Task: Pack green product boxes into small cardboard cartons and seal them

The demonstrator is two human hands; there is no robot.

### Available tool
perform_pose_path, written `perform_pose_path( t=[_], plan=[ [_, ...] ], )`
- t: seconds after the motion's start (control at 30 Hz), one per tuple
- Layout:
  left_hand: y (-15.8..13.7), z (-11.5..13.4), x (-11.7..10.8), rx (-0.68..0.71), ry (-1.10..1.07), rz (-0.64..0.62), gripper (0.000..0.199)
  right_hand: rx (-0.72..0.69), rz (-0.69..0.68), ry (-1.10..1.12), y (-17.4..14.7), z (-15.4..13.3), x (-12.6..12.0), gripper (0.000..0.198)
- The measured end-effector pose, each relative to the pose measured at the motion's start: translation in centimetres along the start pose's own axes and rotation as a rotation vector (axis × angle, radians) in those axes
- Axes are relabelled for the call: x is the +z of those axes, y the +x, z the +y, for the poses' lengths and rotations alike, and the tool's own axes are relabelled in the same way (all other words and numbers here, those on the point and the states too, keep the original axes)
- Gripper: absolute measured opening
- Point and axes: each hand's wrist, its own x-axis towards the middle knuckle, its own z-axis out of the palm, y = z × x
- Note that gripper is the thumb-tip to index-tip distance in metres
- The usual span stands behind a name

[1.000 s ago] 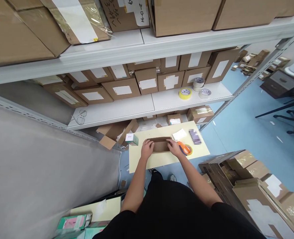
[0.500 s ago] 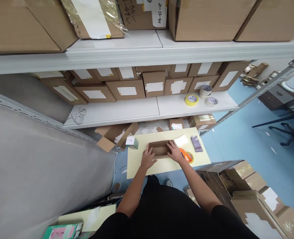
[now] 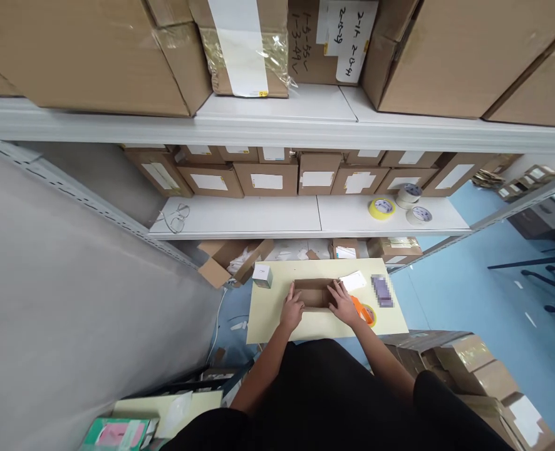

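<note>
Head view: an open brown cardboard box [image 3: 311, 299] sits at the middle of the pale yellow table [image 3: 277, 329], its hollow facing up, between the person's two hands. The left hand [image 3: 293, 308] touches its left end and the right hand [image 3: 343, 304] its right end, fingers somewhat spread on both; whether either thumb pinches the cardboard, I cannot tell. Just beside the right hand lie an orange tape dispenser [image 3: 359, 307] and, against it, a yellow-rimmed roll [image 3: 373, 318]. White paper [image 3: 353, 280] lies behind that hand, with a blurred purple item [image 3: 382, 291] farther right. Near the table's left edge stands a small white-topped carton [image 3: 262, 275], apart from the left hand
</note>
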Motion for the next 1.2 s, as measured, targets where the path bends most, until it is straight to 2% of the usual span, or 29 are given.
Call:
perform_pose_path(
  t=[0.2, 0.37, 0.47, 0.57, 0.7, 0.83, 1.0, 1.1, 1.2],
  plan=[
    [-1.5, 1.8, 0.2, 0.019, 0.031, 0.081, 0.018, -0.085, 0.039, 0.071, -0.9, 0.0, -0.8, 0.076],
    [-6.6, 5.5, 0.5, -0.091, 0.116, 0.243, 0.016, -0.219, 0.083, 0.151, -2.3, -1.4, -2.9, 0.072],
    [-11.2, 7.8, 1.1, -0.207, 0.139, 0.337, 0.019, -0.302, 0.091, 0.182, -3.1, -3.1, -3.7, 0.065],
    [-16.5, 9.9, 1.6, -0.37, 0.124, 0.43, 0.019, -0.412, 0.006, 0.206, -4.1, -5.1, -3.6, 0.063],
    [-24.2, 12.4, 2.1, -0.622, 0.095, 0.548, 0.017, -0.58, -0.171, 0.249, -5.6, -8.8, -1.8, 0.066],
    [-31.9, 14.7, 3.2, -0.777, 0.101, 0.673, 0.022, -0.786, -0.34, 0.279, -8.0, -13.9, 0.9, 0.071],
    [-40.9, 17.5, 6.4, -1.022, 0.052, 0.932, 0.019, -1.033, -0.52, 0.277, -12.8, -20.9, 4.0, 0.073],
    [-46.2, 19.1, 8.7, -1.129, 0.0, 1.012, 0.018, -1.141, -0.618, 0.285, -16.9, -25.0, 5.9, 0.07],
    [-51.7, 20.4, 10.8, -1.171, -0.026, 1.059, 0.017, -1.232, -0.709, 0.304, -22.0, -29.2, 7.7, 0.07]
  ],
)
